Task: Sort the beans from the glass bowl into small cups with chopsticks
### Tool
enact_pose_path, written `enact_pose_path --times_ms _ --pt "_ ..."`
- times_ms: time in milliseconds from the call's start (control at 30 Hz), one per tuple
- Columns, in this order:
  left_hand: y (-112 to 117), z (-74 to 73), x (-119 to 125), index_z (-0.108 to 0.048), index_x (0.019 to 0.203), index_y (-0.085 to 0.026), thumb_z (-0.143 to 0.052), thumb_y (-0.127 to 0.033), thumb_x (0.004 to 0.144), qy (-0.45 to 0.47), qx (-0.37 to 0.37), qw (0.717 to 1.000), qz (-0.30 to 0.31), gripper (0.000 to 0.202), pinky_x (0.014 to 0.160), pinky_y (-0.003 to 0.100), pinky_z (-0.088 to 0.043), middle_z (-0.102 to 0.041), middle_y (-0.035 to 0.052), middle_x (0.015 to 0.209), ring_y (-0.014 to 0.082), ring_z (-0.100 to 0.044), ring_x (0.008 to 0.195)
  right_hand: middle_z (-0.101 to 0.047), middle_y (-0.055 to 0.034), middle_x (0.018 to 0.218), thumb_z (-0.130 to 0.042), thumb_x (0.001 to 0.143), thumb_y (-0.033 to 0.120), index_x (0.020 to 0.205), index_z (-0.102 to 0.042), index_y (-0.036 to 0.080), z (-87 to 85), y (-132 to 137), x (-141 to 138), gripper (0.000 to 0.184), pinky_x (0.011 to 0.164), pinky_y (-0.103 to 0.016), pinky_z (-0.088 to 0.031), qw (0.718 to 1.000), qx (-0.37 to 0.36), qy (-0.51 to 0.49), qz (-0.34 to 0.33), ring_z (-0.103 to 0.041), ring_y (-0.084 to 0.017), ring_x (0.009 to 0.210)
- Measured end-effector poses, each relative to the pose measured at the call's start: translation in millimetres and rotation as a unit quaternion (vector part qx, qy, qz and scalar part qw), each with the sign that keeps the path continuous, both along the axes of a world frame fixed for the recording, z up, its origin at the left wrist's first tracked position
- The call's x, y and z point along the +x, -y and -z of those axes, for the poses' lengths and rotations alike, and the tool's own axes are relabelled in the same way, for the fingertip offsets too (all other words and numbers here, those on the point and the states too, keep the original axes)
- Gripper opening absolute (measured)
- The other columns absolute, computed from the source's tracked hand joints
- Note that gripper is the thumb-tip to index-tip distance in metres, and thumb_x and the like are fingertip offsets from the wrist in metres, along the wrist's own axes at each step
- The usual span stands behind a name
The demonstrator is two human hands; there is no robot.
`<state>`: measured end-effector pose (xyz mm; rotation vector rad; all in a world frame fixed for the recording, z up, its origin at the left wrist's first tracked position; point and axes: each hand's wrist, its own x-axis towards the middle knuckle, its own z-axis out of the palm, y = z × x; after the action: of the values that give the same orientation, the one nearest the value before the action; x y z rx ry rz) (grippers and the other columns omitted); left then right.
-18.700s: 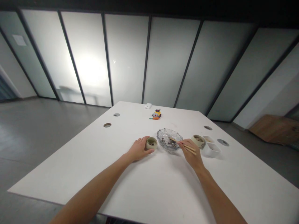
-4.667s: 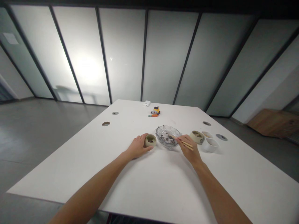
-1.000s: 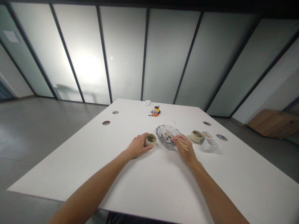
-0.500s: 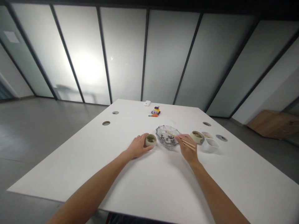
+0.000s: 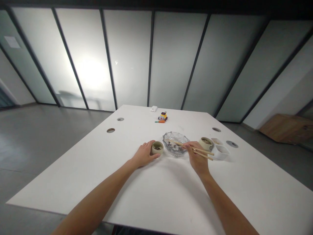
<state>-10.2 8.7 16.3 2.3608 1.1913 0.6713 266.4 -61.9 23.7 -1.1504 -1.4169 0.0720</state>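
On the white tabletop, my left hand cups a small ceramic cup holding few beans; my right hand pinches chopsticks over the glass bowl, many beans unsorted.

Wide matte white table. Clear cut-glass bowl, faceted, holds dark specks. Left of it, beige round ceramic cup. Right: pale wooden chopsticks, white square dish. Beyond the bowl: yellow-orange toy.

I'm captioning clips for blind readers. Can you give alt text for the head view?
A right hand holds chopsticks over a glass bowl; the left hand cups a small beige cup on a white table.
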Motion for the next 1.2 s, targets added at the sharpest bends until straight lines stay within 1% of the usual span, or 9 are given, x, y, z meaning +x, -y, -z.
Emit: enact_pose_path --times_ms 67,133,300,433,733,900,1067,1200 --pt "0 0.1 0 -0.054 0.15 -0.027 -0.076 -0.045 0.092 -0.001 -0.002 1.0 -0.003 0.064 0.112 0.054 -0.051 -0.07 0.0129 0.143 0.0379 -0.066 0.131 -0.077 -0.0084 0.088 -0.064 0.105 0.059 0.088 -0.078 0.026 0.5 -1 3 0.04 0.079 -0.042 -0.062 0.999 0.019 0.05 0.005 -0.073 -0.027 0.085" --pt "-1 0.6 0 -0.053 0.15 -0.027 -0.076 -0.046 0.092 0.0 -0.001 1.0 -0.004 0.065 0.112 0.054 -0.051 -0.07 0.0132 0.143 0.0383 -0.065 0.131 -0.077 -0.0079 0.087 -0.063 0.105 0.059 0.087 -0.078 0.026 3.1 -3 6 0.04 0.078 -0.042 -0.061 0.997 0.021 0.074 -0.007 -0.071 -0.026 0.084" --pt "-1 2.3 1 -0.053 0.151 -0.027 -0.076 -0.048 0.093 0.004 0.004 1.0 0.004 0.066 0.11 0.053 -0.052 -0.07 0.0129 0.144 0.0372 -0.066 0.128 -0.076 -0.007 0.088 -0.062 0.106 0.06 0.089 -0.078 0.026 13.6 -12 9 0.041 0.076 -0.041 -0.06 0.996 -0.004 0.081 -0.025 -0.07 -0.026 0.084" --pt "-1 3.3 1 -0.055 0.149 -0.028 -0.076 -0.049 0.092 0.002 0.006 1.0 0.002 0.064 0.108 0.053 -0.053 -0.071 0.0122 0.14 0.0369 -0.067 0.124 -0.077 -0.0079 0.091 -0.064 0.105 0.059 0.091 -0.079 0.025 17.4 -14 10 0.04 0.076 -0.04 -0.061 0.996 -0.007 0.082 -0.031 -0.071 -0.026 0.085" --pt "-2 3.8 2 -0.056 0.147 -0.027 -0.075 -0.053 0.093 -0.009 0.01 1.0 -0.005 0.062 0.106 0.053 -0.054 -0.071 0.0119 0.135 0.0373 -0.068 0.122 -0.075 -0.0067 0.087 -0.062 0.105 0.06 0.088 -0.077 0.025 11.6 -11 7 0.041 0.076 -0.04 -0.059 0.991 -0.016 0.12 -0.054 -0.071 -0.025 0.081" --pt "-2 3.3 1 -0.055 0.148 -0.026 -0.073 -0.055 0.095 -0.012 0.011 1.0 -0.001 0.063 0.106 0.055 -0.054 -0.07 0.013 0.137 0.0386 -0.067 0.124 -0.075 -0.0073 0.09 -0.061 0.107 0.058 0.087 -0.078 0.026 8.4 -8 4 0.041 0.079 -0.04 -0.059 0.989 -0.024 0.126 -0.067 -0.071 -0.025 0.083" --pt "-2 2.5 1 -0.055 0.147 -0.026 -0.074 -0.053 0.095 -0.014 0.008 1.0 0.002 0.062 0.107 0.055 -0.053 -0.069 0.0138 0.141 0.0384 -0.066 0.125 -0.075 -0.0072 0.089 -0.061 0.107 0.057 0.086 -0.078 0.025 9.0 -9 4 0.041 0.079 -0.038 -0.059 0.99 -0.02 0.126 -0.066 -0.07 -0.024 0.083" --pt "-2 2.9 2 -0.054 0.149 -0.025 -0.076 -0.048 0.094 -0.012 0.005 1.0 -0.001 0.064 0.107 0.054 -0.053 -0.07 0.0138 0.141 0.0384 -0.066 0.125 -0.074 -0.0066 0.088 -0.063 0.107 0.054 0.087 -0.077 0.024 11.6 -11 5 0.039 0.075 -0.035 -0.059 0.991 0.0 0.119 -0.062 -0.069 -0.023 0.082"
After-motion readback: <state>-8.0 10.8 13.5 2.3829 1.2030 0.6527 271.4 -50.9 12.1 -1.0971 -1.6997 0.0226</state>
